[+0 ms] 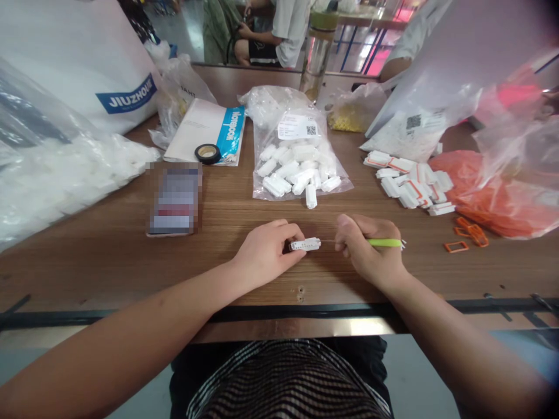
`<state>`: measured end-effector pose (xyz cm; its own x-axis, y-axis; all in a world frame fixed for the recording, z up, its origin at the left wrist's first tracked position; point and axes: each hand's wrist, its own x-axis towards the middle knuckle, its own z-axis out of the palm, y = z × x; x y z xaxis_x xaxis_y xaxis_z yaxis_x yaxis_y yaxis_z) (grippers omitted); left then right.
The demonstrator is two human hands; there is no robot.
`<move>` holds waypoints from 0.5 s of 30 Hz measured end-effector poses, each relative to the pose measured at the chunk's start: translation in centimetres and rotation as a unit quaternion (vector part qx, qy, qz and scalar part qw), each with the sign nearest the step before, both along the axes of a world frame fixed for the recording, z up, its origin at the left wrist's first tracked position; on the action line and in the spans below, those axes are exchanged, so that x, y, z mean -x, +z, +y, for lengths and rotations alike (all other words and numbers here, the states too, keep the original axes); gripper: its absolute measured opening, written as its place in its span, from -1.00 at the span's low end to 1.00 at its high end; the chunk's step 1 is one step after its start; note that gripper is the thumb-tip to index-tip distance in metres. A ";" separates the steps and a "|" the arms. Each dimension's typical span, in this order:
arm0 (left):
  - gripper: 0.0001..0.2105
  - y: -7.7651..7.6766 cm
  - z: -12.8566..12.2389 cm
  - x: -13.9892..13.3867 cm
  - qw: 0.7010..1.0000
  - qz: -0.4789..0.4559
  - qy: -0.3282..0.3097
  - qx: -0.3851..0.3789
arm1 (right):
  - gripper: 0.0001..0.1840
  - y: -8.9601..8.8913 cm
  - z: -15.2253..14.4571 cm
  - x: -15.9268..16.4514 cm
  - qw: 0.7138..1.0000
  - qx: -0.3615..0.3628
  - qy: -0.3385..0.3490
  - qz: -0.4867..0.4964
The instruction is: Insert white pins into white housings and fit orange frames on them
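My left hand [271, 251] is closed on a small white plastic connector housing [308, 244], pinched between thumb and fingers low over the table. Rows of small holes show on the housing's upper side. Wrapped round a thin-shafted tool with a yellow-green handle [384, 242], my right hand [371, 247] points its fine metal shaft left at the housing's right end. Whether the tip touches the housing or sits inside it, I cannot tell. One loose white housing [311, 196] lies just beyond, by the mouth of a clear bag [297, 110] with several more.
At right are a pile of white housings with orange parts [410, 180], loose orange frames [471, 231] and a bag of orange pieces [493, 192]. At left stand a phone [174, 201], notebook [192, 131], black tape roll [207, 153] and large bag [65, 180]. A bottle [315, 58] stands behind.
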<state>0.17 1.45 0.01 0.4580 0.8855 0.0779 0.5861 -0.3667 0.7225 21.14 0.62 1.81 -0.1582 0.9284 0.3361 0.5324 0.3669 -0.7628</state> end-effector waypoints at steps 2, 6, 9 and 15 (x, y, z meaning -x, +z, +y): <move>-0.92 0.0 0.0 0.0 1.000 -0.003 -0.002 -0.003 | -0.50 0.0 0.0 0.1 1.000 0.002 0.008 -0.012; -0.92 0.0 0.0 0.0 1.000 -0.003 0.000 0.001 | -0.50 -0.1 0.0 0.1 1.000 0.007 0.007 -0.019; -0.92 0.0 0.0 0.0 1.000 0.001 0.003 0.003 | -0.51 -0.2 0.0 0.0 1.000 0.012 -0.005 0.015; -0.92 0.0 0.0 0.1 1.000 -0.001 0.000 0.003 | -0.51 -0.3 0.0 -0.1 0.999 0.019 0.002 0.027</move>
<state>0.09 1.44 0.03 0.4572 0.8862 0.0746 0.5842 -0.3625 0.7262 21.25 0.66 1.51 -0.1439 0.9405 0.3079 0.4897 0.3380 -0.8037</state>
